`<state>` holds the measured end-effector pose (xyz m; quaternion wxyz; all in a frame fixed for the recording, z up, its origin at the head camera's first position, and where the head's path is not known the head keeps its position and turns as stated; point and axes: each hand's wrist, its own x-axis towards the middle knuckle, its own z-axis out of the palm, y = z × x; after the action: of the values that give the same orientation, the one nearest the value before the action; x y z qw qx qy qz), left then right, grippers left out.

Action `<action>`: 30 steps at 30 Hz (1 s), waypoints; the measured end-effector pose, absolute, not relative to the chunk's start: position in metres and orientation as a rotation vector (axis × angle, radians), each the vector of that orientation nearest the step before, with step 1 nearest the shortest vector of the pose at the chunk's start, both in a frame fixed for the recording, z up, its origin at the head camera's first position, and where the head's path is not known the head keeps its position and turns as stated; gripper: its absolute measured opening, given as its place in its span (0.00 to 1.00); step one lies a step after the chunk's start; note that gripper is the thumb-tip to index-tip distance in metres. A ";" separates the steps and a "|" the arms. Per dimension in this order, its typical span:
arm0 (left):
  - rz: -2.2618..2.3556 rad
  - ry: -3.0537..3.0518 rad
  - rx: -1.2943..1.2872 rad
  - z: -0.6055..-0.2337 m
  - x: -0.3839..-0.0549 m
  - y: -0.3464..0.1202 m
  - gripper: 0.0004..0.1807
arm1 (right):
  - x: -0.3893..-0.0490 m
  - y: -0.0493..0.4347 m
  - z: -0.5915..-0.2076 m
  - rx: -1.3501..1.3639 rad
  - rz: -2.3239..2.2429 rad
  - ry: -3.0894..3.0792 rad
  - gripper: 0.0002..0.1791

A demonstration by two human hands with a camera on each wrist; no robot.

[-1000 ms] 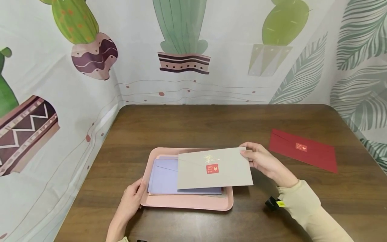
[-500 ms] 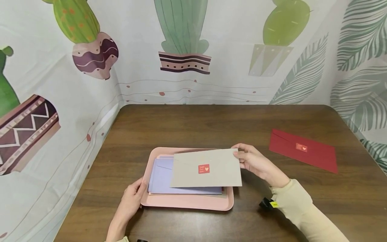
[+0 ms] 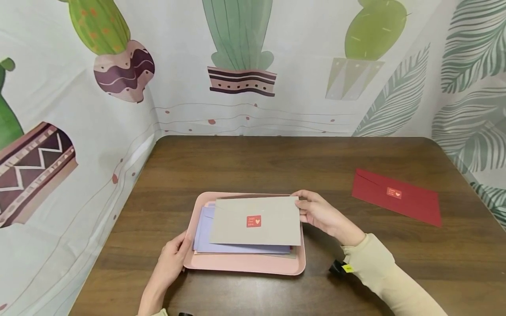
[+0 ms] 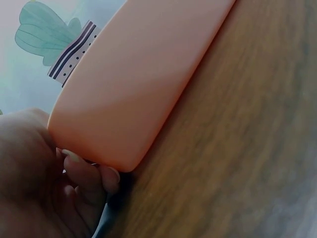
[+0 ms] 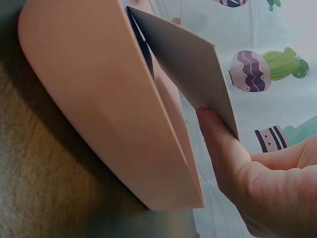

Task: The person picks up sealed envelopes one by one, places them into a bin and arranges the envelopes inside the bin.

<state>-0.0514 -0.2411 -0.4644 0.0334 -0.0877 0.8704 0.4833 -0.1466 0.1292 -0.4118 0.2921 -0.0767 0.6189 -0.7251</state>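
Note:
In the head view my right hand (image 3: 322, 215) pinches the right end of a light grey envelope (image 3: 272, 228), which bears a red heart sticker. The right wrist view has the thumb on the envelope (image 5: 193, 59), its near end raised above the tray's rim. Beneath it, a lavender envelope (image 3: 203, 232) tops a stack lying in a pink tray (image 3: 245, 264). At the tray's left side my left hand (image 3: 171, 259) grips the rim. Close up in the left wrist view, fingers (image 4: 81, 173) curl under the corner of the tray (image 4: 124, 99).
A red envelope (image 3: 395, 197) with a similar sticker lies on the brown wooden table (image 3: 253, 162), right of the tray. A white cloth printed with cacti (image 3: 300, 114) hangs behind and to the left of the table.
My right hand has carried the grey envelope leftward, so it now lies over more of the tray and the lavender envelope. My left hand and the tray have stayed in place.

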 end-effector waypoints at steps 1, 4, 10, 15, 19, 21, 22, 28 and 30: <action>1.489 2.676 -0.270 -0.464 -0.051 -0.241 0.16 | -0.147 0.128 -0.412 -0.201 -1.934 1.648 0.14; 1.494 2.675 -0.269 -0.464 -0.051 -0.242 0.16 | -0.147 0.125 -0.414 -0.215 -1.920 1.654 0.19; 1.495 2.669 -0.275 -0.464 -0.050 -0.242 0.16 | -0.147 0.129 -0.409 -0.278 -1.797 1.782 0.27; 1.498 2.650 -0.290 -0.464 -0.049 -0.243 0.18 | -0.144 0.138 -0.397 -0.296 -1.813 1.864 0.29; 1.505 2.638 -0.302 -0.465 -0.049 -0.243 0.17 | -0.144 0.153 -0.387 -0.285 -1.894 1.903 0.27; 1.509 2.635 -0.304 -0.466 -0.049 -0.243 0.16 | -0.146 0.165 -0.384 -0.270 -1.959 1.896 0.25; 1.513 2.632 -0.303 -0.466 -0.049 -0.243 0.16 | -0.147 0.173 -0.383 -0.264 -1.999 1.885 0.23; 1.524 2.631 -0.288 -0.467 -0.048 -0.243 0.16 | -0.155 0.231 -0.384 -0.157 -2.166 1.863 0.10; 1.525 2.630 -0.285 -0.467 -0.048 -0.243 0.17 | -0.157 0.252 -0.387 -0.069 -2.146 1.912 0.10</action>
<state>-0.0481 -0.2435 -0.4669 0.0440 -0.0933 0.8604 0.4991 -0.1572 0.2516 -0.3871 0.1329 -0.0240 0.6592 -0.7397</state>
